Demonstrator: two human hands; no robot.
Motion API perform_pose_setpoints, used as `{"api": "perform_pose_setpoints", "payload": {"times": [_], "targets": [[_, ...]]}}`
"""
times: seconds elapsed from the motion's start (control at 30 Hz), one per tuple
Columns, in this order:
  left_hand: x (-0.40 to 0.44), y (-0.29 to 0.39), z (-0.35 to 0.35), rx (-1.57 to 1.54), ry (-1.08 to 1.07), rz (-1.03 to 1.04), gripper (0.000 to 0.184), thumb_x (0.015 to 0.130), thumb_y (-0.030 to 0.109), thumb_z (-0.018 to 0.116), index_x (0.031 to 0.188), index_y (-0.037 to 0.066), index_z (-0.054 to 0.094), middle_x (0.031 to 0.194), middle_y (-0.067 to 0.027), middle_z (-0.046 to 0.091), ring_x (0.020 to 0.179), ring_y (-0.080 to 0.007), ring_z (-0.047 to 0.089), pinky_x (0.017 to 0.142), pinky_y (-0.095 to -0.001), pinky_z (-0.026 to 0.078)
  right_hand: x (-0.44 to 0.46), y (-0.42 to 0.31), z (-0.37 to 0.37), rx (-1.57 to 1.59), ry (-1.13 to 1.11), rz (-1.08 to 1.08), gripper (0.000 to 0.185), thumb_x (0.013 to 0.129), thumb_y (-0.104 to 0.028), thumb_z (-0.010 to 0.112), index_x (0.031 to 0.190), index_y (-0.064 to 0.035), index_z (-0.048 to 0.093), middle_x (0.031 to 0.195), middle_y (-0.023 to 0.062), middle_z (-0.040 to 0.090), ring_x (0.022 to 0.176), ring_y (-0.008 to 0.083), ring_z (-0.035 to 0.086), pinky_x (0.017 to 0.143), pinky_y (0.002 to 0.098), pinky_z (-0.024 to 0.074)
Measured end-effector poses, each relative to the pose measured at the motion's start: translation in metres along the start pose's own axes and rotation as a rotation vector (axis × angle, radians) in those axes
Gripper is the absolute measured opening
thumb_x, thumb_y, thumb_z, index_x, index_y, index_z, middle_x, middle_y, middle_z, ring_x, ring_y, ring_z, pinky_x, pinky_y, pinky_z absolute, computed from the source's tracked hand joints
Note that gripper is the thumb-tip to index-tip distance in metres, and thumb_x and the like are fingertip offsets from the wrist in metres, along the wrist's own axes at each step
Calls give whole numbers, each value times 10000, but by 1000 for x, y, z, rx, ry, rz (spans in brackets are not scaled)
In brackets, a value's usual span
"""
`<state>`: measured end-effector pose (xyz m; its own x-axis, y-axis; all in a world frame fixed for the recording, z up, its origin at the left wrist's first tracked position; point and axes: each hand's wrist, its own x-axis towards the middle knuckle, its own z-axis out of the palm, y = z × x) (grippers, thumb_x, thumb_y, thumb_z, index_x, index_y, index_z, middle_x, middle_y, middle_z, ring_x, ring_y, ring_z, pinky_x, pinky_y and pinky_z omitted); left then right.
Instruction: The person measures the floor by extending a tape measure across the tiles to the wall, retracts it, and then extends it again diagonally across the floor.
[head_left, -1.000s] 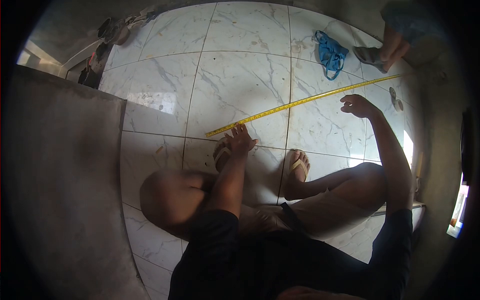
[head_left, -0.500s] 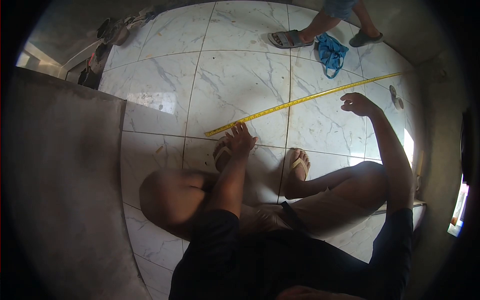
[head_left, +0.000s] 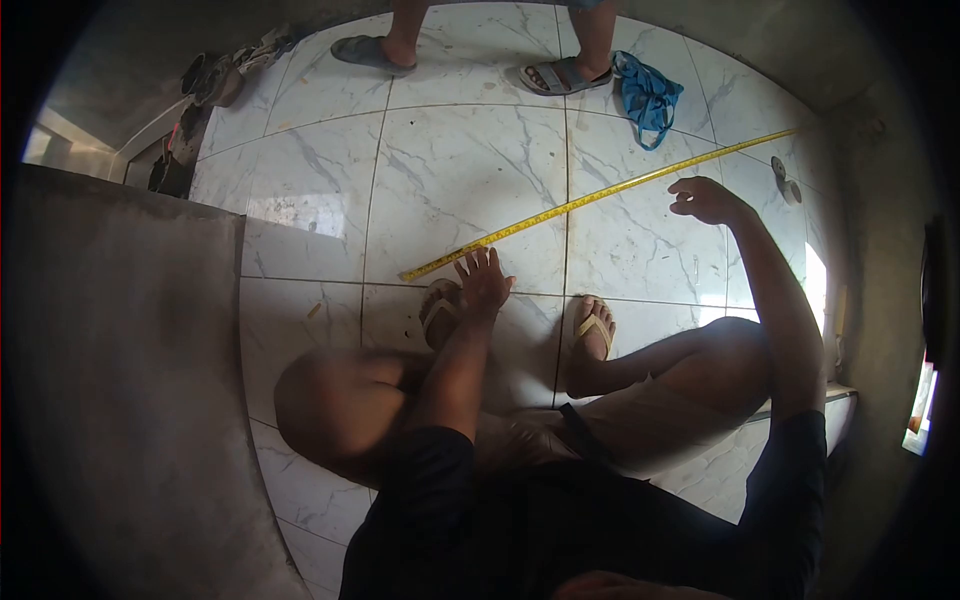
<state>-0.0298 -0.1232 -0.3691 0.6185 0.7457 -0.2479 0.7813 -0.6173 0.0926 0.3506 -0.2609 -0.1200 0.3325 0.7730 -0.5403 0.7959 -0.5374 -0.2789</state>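
A yellow measuring tape [head_left: 567, 207] lies stretched slantwise across the tiled floor, from near my feet up to the right-hand wall. My left hand [head_left: 487, 282] is spread out beside the tape's near end, fingertips close to its lower edge; whether they touch it I cannot tell. Farther right, my right hand [head_left: 708, 201] hovers just below the tape with loosely curled fingers and a gap to the thumb. Nothing shows in either hand.
A co-worker's sandalled feet [head_left: 568, 76] stand at the far side, near a blue cloth bag [head_left: 650, 98]. A small roll [head_left: 791, 191] sits by the right wall. A grey raised block [head_left: 130, 350] fills the left; dark clutter [head_left: 215, 80] lies at the back left.
One of the co-worker's feet has stepped from right of the blue bag to the far left; the other stays beside the bag. My hands keep nearly the same positions by the tape.
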Motion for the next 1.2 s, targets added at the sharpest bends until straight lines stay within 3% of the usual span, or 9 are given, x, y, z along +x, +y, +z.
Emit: {"api": "perform_pose_setpoints", "payload": {"times": [0.5, 0.7, 0.83, 0.9, 0.93, 1.03, 1.1, 1.2], "targets": [[15, -1, -10, -66, -218, -49, 953, 756, 586, 673, 1450, 51, 296, 1512, -149, 302, 1406, -355, 239, 1109, -640, 143, 9, 4, 6, -25, -3, -1, 454, 850, -256, 683, 1212, 2, 589, 1090, 178, 671, 1000, 278, 649, 896, 360, 492], [19, -9, -9, -84, -279, -32, 921, 768, 583, 664, 1446, 65, 316, 1514, -154, 294, 1402, -359, 249, 1100, -651, 157, 6, 0, 3, -28, -11, -1, 465, 847, -264, 690, 1214, 3, 589, 1086, 181, 672, 1001, 282, 650, 892, 367, 494], [28, -16, -17, -91, -260, -22, 806, 800, 523, 664, 1423, 107, 366, 1512, -138, 298, 1385, -350, 285, 1078, -655, 214, 8, -2, 1, -11, 20, -2, 465, 834, -261, 712, 1202, -1, 601, 1064, 174, 679, 993, 284, 649, 881, 371, 497], [33, -22, -38, -36, -240, 17, 748, 816, 499, 660, 1407, 128, 394, 1516, -126, 291, 1372, -342, 312, 1061, -653, 256, 10, -3, 1, -16, 32, -11, 468, 831, -266, 717, 1202, -5, 602, 1058, 171, 681, 990, 286, 649, 880, 372, 497], [38, -25, -53, -18, -219, 18, 632, 829, 417, 669, 1359, 143, 461, 1454, -131, 400, 1291, -308, 444, 1016, -566, 382, 10, -2, 1, -8, 34, -19, 467, 833, -270, 716, 1205, -11, 603, 1054, 167, 682, 984, 289, 649, 884, 375, 493], [72, -56, -85, -176, -251, 33, 543, 836, 327, 664, 1322, 143, 507, 1320, -127, 539, 1172, -286, 557, 954, -466, 465, 9, -7, -1, -25, 36, -36, 469, 834, -271, 713, 1207, -10, 604, 1068, 171, 675, 1001, 299, 640, 888, 387, 489], [92, -73, -116, -114, -93, 46, 500, 826, 249, 662, 1299, 150, 530, 1181, -114, 623, 1094, -275, 606, 906, -397, 501, 5, -12, -3, -38, 44, -38, 465, 835, -275, 709, 1206, -14, 607, 1074, 174, 672, 1017, 306, 631, 896, 393, 484], [107, -90, -200, 62, 0, 1, 576, 804, 297, 694, 1329, 164, 498, 1265, -105, 566, 1182, -293, 552, 978, -527, 424, 2, -12, -4, -48, 52, -47, 462, 836, -285, 704, 1203, -20, 613, 1079, 176, 668, 1036, 314, 621, 908, 397, 476]]}}
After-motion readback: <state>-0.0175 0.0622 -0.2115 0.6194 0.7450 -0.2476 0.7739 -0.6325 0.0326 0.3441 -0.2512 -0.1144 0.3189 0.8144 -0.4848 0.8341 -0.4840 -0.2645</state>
